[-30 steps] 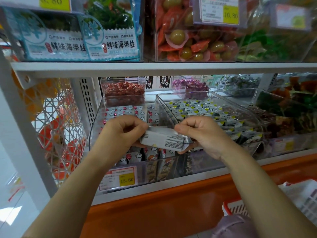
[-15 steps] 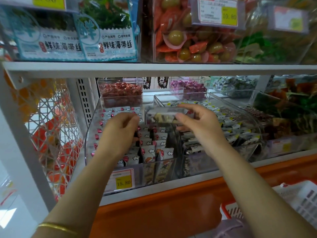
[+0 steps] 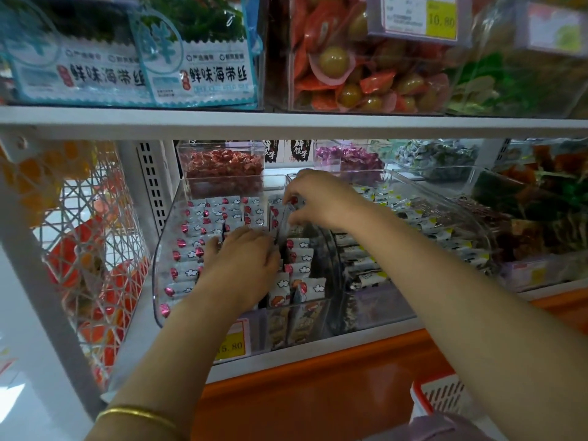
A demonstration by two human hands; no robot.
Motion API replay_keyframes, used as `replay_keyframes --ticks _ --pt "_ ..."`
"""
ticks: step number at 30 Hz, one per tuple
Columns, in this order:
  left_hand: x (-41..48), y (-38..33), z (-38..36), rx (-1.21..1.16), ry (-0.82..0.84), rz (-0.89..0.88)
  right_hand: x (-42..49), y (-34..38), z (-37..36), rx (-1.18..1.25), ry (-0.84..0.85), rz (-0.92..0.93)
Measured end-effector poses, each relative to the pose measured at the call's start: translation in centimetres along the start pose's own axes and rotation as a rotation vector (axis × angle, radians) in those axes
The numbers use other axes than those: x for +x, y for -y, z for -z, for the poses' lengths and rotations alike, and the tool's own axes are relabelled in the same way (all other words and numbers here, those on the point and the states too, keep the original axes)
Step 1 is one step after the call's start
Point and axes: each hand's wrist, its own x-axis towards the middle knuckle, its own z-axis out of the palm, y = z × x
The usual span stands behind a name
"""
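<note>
A clear plastic bin (image 3: 160, 259) on the lower shelf holds rows of small white snack packets (image 3: 222, 206) with red dots and cloud marks. My left hand (image 3: 241, 262) lies inside the bin, fingers stretched forward and resting on the packets. My right hand (image 3: 321, 198) reaches in from the right and pinches one white snack packet (image 3: 282, 226), held edge-on and tilted down into a gap between the rows, right beside my left fingertips. A gold bangle (image 3: 136, 415) is on my left wrist.
To the right stands another clear bin of black-and-white packets (image 3: 423, 218). A yellow price tag (image 3: 232, 345) hangs on the front. The upper shelf edge (image 3: 286, 122) sits close above. A wire basket (image 3: 89, 233) is at the left, a red shopping basket (image 3: 436, 396) at the lower right.
Both hands held the packet in front of the bin. My left hand let go and now lies on the packets. My right hand carried the packet up and into the bin.
</note>
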Motion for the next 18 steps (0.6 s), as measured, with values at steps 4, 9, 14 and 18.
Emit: replay_keyframes --ticks 4,9,14,18 --pt "-0.1 -0.1 0.1 -0.022 -0.013 -0.005 1.2 0.4 -1.2 -0.163 0.179 0.076" --pt "-0.1 0.1 0.6 -0.039 -0.003 0.027 2.6 0.5 -2.3 -0.146 0.421 0.063" --pt "-0.2 0.5 1.1 -0.027 -0.018 0.038 3.5 -0.4 -1.0 0.043 0.197 0.012" --pt "-0.3 0.6 1.4 -0.038 -0.024 0.044 4.6 -0.3 -1.5 -0.036 0.089 0.029"
